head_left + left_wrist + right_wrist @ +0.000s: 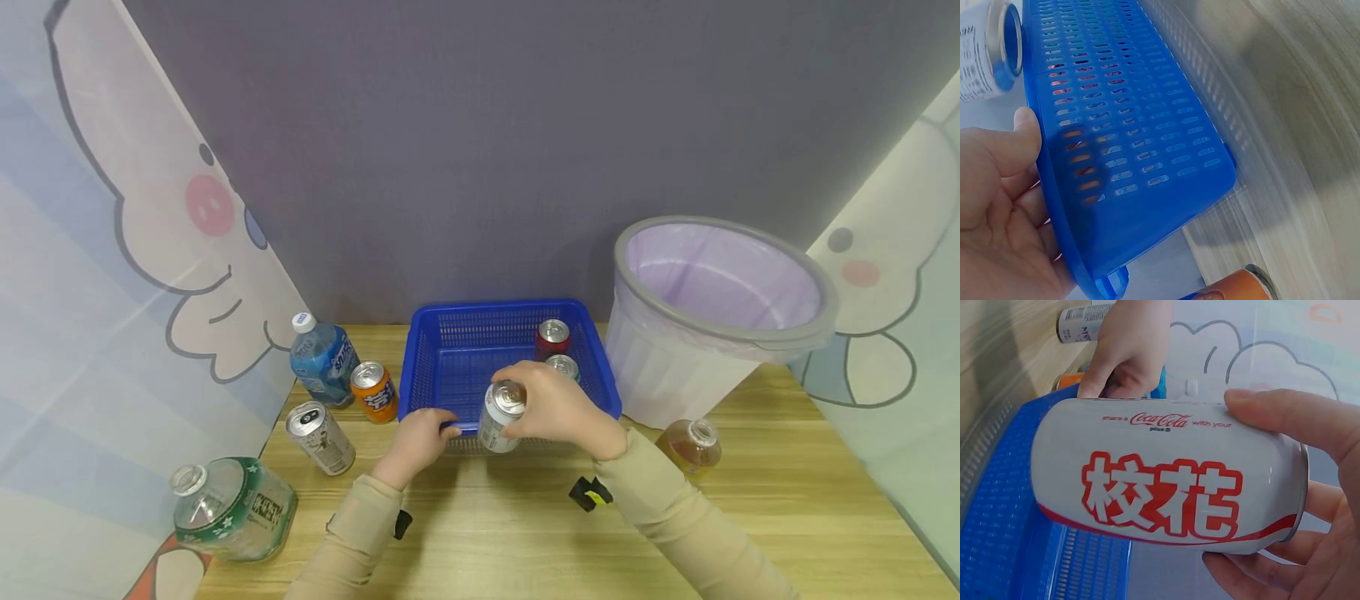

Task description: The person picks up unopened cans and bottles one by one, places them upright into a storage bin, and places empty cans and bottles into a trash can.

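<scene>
The right hand (551, 404) holds a white cylindrical metal can with red lettering (493, 429), thumb on one side and fingers on the other. The can is over the front rim of a blue rectangular slotted plastic basket (465, 371). The left hand (417, 442) grips that rim narrowly between thumb and fingers.

In the head view the can's lid faces up and its long axis is near upright; only the right wrist view shows the "Coca-Cola" script and 2 large red Chinese characters. There the long axis runs across the picture, lid end to the right, base end to the left. The left wrist view alone shows the base end, just beside the rim, and skin tones through the basket's slots.

Only the head view shows the basket's contents clearly: a dark red metal can (552, 339) and a green-sided metal can (564, 365), both at the right. To its left stand an orange metal can (377, 398) and a blue-labelled plastic bottle (322, 362); to its right, a white plastic bin with a grey rim (660, 367).
</scene>
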The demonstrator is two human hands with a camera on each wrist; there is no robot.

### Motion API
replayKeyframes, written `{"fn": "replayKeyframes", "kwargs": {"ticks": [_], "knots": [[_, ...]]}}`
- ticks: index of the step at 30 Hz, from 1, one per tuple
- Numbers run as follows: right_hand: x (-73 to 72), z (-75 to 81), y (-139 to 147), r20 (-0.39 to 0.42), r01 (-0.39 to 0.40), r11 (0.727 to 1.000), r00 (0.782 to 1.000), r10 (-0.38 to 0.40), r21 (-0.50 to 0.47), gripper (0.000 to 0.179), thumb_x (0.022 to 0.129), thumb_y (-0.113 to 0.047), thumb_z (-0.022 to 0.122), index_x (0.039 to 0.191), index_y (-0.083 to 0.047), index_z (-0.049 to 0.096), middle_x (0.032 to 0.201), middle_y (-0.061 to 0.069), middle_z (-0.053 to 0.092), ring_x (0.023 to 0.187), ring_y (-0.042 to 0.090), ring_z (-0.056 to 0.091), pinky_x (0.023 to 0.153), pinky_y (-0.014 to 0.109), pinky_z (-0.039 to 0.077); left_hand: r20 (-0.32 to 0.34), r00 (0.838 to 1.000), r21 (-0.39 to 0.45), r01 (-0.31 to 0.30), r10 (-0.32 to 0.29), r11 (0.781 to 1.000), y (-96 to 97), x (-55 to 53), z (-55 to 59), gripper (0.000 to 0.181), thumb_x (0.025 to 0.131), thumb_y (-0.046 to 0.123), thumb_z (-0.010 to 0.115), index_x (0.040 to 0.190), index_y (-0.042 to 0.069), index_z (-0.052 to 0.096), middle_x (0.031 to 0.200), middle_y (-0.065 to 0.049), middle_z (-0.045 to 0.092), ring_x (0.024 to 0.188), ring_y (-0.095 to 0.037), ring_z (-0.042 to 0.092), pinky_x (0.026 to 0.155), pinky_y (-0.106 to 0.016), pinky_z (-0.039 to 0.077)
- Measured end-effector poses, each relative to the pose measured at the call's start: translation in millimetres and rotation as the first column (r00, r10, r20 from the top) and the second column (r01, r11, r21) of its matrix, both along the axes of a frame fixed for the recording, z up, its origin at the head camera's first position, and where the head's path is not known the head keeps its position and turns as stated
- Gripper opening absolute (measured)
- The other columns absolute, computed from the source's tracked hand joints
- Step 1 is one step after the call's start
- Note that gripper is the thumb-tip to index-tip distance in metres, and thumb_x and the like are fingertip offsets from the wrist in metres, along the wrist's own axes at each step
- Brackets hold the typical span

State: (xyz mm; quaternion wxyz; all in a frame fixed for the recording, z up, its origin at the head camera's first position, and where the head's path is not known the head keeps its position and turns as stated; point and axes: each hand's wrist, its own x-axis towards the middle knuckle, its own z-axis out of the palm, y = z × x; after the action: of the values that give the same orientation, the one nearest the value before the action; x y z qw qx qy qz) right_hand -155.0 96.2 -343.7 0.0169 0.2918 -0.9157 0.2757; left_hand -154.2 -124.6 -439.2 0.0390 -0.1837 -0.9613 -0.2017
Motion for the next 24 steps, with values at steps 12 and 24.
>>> {"fn": "replayKeyframes", "kwargs": {"ticks": [12, 24], "knots": [[-26.7, 0.1, 0.4, 0.009, 0.101, 0.995, 0.995, -0.101, -0.002, 0.058, 0.056, -0.019, 0.086, 0.111, -0.011, 0.066, 0.103, 0.002, 0.068, 0.085, 0.016, 0.062, 0.069, 0.031, 0.053, 0.011, 1.0, 0.001, -0.008, 0.008, 1.0, 0.4, 1.2, 2.6, 0.016, 0.083, 0.018, 0.07, 0.093, 0.005, 0.073, 0.092, -0.009, 0.073, 0.087, -0.029, 0.068, 0.078, -0.043, 0.053], [-61.1, -6.5, 3.7, -0.001, 0.089, 0.989, 0.996, -0.089, 0.119, 0.064, 0.059, -0.021, 0.087, 0.115, -0.003, 0.063, 0.109, 0.01, 0.068, 0.091, 0.023, 0.065, 0.075, 0.035, 0.054, 0.002, 1.0, -0.003, 0.016, -0.016, 1.0, -0.3, 0.0, 2.3, 0.017, 0.084, 0.018, 0.07, 0.094, 0.004, 0.073, 0.091, -0.01, 0.073, 0.085, -0.029, 0.069, 0.076, -0.043, 0.054]]}}
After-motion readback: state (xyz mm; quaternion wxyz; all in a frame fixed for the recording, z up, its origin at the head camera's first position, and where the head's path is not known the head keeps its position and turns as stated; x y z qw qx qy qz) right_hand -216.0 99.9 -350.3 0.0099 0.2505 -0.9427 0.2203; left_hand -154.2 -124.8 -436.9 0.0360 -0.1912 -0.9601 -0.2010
